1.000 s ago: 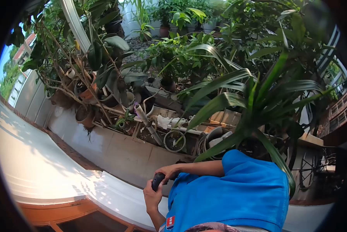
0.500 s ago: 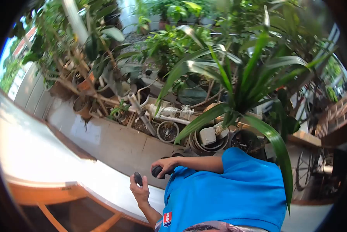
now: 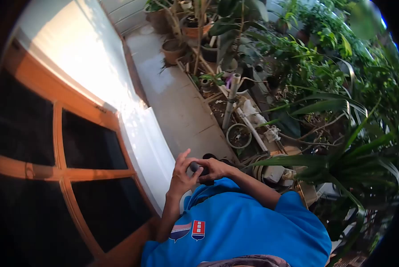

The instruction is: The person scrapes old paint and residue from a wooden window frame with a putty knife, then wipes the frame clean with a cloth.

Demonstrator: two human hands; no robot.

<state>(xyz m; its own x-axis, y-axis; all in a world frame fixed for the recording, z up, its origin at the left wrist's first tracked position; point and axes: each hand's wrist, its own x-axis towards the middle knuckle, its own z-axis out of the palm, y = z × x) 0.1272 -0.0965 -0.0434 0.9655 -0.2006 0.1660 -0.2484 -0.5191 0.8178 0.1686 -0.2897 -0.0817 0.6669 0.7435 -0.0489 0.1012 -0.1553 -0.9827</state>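
My two hands meet in front of my blue shirt (image 3: 244,227). My right hand (image 3: 217,169) is closed around a small dark rounded object (image 3: 194,167). My left hand (image 3: 180,174) is against the same object from the left. Its thumb presses on the object while its other fingers stick up and apart. How much of the object lies hidden inside my palms I cannot tell.
A wooden-framed window (image 3: 74,155) and a white ledge (image 3: 141,138) run along the left. A concrete walkway (image 3: 181,107) leads away, lined with potted plants (image 3: 172,49), a white pipe (image 3: 229,100) and long-leaved plants (image 3: 342,155) at right.
The view has swung left and down, bringing the window in. My hands were apart half a second ago, each holding a dark piece. Now they are together.
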